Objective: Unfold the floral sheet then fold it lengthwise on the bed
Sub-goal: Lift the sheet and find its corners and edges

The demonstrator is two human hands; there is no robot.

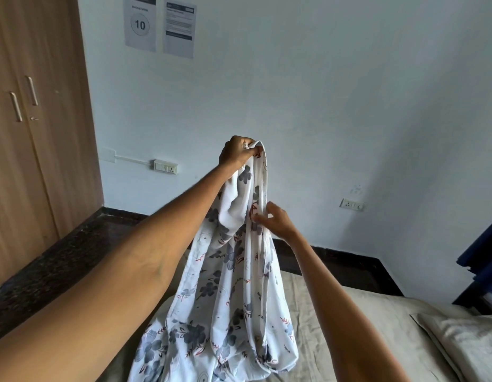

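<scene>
Bed [335, 326] with floral sheet [228, 312], pillow [465, 340]

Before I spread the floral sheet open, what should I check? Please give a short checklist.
1. Left hand grips the top of the floral sheet: ok.
2. Right hand pinches an edge lower down: ok.
3. Sheet fully unfolded: not ok, it hangs bunched.
4. Lower end rests on the bed: ok.
5. Bare bed beside the pillow: ok.
6. Which corners the hands hold: cannot tell.
</scene>
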